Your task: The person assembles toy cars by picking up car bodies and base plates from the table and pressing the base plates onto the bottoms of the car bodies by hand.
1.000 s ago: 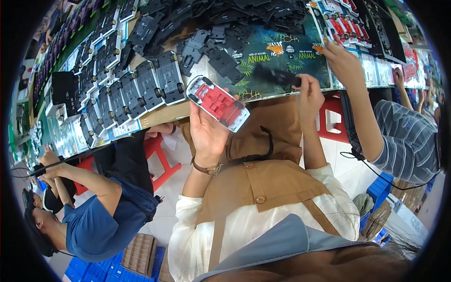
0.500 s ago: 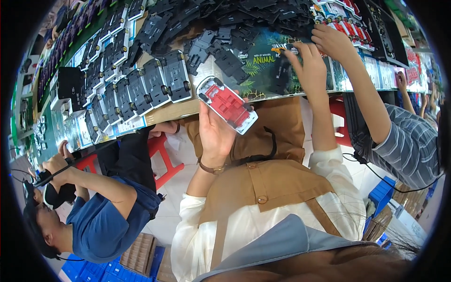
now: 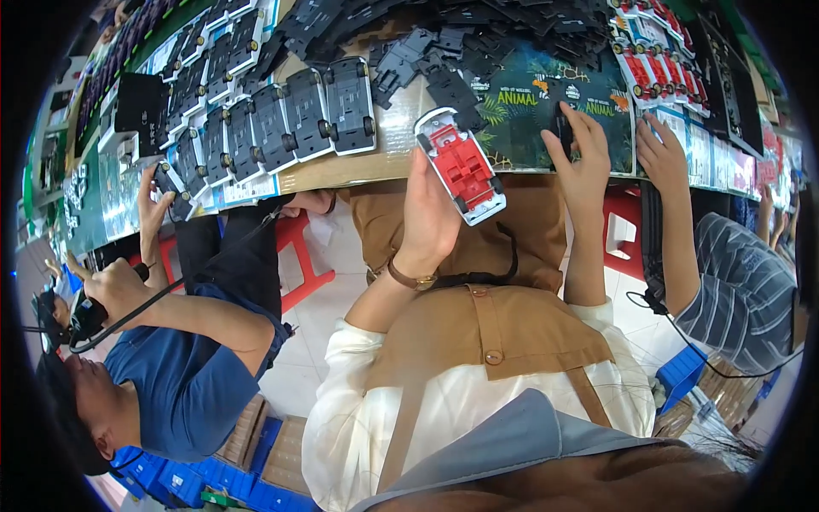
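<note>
My left hand (image 3: 431,209) grips a toy car (image 3: 466,166) from below and the side. The car has a white body, and its open underside shows a red interior part and dark wheels. To the right, my right hand (image 3: 584,158) is at the table edge with thumb and fingers about a narrow-looking black plastic base plate (image 3: 560,126). The plate seems tilted up over the dark printed sheet (image 3: 525,136); its lower end is partly hidden by my fingers. Loose black base plates (image 3: 452,92) lie just beyond the car.
Rows of toy cars with black undersides (image 3: 307,115) stand at the left. A heap of black plates (image 3: 512,26) covers the far middle. Cars with red undersides (image 3: 653,72) stand at the right. A co-worker's hand (image 3: 663,154) is close to my right hand; another co-worker's hand (image 3: 153,205) is at the left edge.
The view has shifted, so the table appears further right. My right hand has lowered around the black plate, which now looks narrower. The car in my left hand is held more upright.
</note>
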A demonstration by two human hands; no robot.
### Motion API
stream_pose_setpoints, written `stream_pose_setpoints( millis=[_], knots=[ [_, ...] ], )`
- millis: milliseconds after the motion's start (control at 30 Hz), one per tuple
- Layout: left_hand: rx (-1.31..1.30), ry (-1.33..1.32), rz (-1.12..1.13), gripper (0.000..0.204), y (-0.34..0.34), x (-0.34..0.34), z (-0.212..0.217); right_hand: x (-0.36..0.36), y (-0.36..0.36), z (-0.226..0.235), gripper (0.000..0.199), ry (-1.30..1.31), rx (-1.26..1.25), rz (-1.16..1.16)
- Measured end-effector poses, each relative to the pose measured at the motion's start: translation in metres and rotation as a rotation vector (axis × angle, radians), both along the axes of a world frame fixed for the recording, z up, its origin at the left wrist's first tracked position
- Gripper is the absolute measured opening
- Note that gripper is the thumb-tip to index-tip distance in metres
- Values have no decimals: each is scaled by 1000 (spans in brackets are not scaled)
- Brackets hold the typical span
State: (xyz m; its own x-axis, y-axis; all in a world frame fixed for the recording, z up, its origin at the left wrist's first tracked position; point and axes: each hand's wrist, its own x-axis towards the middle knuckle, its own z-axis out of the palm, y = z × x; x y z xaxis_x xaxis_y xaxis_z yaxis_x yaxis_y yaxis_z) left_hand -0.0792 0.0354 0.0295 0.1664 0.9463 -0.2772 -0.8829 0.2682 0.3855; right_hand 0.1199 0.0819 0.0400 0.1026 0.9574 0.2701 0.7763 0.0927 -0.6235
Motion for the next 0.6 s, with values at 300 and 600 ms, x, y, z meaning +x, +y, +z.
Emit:
stream_pose_setpoints(
  millis=[300, 600],
  knots=[
    [-5, 138, 11, 54, 1, 10, 15, -61, -45, 28, 56, -74, 253, 445],
    [110, 159, -45, 53, -6, 11, 16, -65, -46, 22, 55, -150, 209, 435]
  ],
)
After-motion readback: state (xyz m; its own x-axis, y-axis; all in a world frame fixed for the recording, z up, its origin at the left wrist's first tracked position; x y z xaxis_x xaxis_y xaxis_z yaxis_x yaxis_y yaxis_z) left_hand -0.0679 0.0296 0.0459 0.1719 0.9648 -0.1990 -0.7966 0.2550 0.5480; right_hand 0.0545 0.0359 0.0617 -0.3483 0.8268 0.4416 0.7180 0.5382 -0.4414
